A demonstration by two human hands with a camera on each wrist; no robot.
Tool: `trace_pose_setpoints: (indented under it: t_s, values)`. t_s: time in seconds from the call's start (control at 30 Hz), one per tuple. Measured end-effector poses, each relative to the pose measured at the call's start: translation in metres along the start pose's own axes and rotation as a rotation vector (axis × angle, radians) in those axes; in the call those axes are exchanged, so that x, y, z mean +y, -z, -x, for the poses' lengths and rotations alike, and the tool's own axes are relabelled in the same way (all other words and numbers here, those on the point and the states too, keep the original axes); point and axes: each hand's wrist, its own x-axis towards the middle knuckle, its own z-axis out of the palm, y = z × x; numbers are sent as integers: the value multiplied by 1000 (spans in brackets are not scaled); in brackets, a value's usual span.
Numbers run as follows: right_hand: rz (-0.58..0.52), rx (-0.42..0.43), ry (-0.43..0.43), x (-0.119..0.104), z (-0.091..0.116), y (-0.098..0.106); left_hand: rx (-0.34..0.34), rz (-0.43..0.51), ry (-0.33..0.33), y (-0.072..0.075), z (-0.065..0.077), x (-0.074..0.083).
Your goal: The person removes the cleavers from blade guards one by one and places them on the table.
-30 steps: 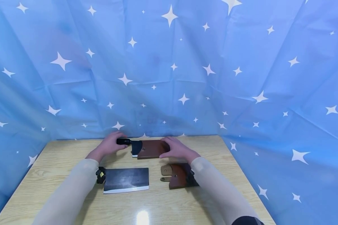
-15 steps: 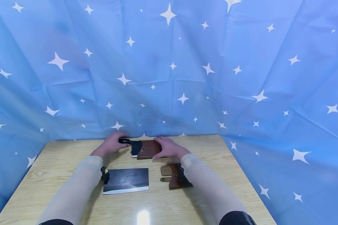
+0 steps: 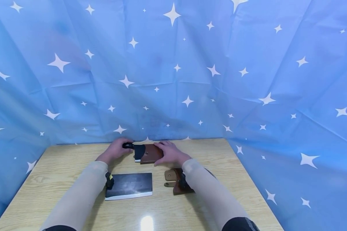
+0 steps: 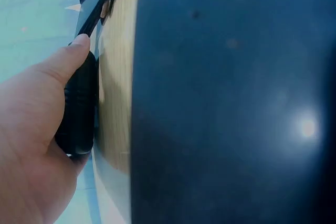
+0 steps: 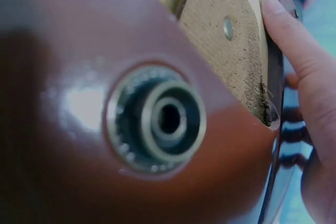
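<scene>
At the back of the table, a cleaver lies with its dark blade [image 3: 139, 151] mostly inside a brown leather sheath [image 3: 151, 154]. My left hand [image 3: 117, 150] grips its black handle [image 4: 80, 108], thumb along the handle in the left wrist view. My right hand [image 3: 170, 152] holds the sheath's right part, with the thumb on its near edge and the fingers over the far side. Nearer to me lies a second cleaver with a bare dark blade [image 3: 129, 185]; its handle is hidden by my left forearm. A second brown sheath [image 3: 177, 184], strap undone, lies partly under my right forearm.
The wooden table [image 3: 167, 211] ends at the back against a blue cloth [image 3: 173, 96] with white stars. In the right wrist view, a metal snap [image 5: 157, 119] on the second sheath fills the foreground. The bare blade's pale edge faces me.
My right hand has slid left along the sheath. My left hand has shifted a little right on the handle. The cleavers and sheaths have stayed about where they were.
</scene>
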Motion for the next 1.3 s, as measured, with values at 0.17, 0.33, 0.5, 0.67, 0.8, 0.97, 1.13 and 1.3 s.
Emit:
trace_pose_setpoints:
  t_s: [0.17, 0.33, 0.5, 0.67, 0.8, 0.97, 1.13, 1.3]
  values:
    - [23, 21, 6, 2, 0, -5, 25, 1, -37, -2, 2, 3]
    - [36, 29, 22, 1, 1, -6, 44, -17, -72, -2, 4, 4]
    - [33, 62, 44, 0, 3, -1, 57, -28, -86, 0, 4, 5]
    - [26, 80, 69, -2, 5, 6, 57, -10, -75, 2, 3, 6]
    - [35, 92, 73, -4, 6, 12, 45, 7, -59, 4, 2, 7]
    - [67, 87, 74, -4, 7, 20, 45, 26, -60, 9, 0, 10]
    - [70, 106, 92, -2, 6, 25, 59, 27, -58, 13, -2, 13]
    - [63, 130, 95, -2, 8, 29, 70, 9, -49, 14, -3, 19]
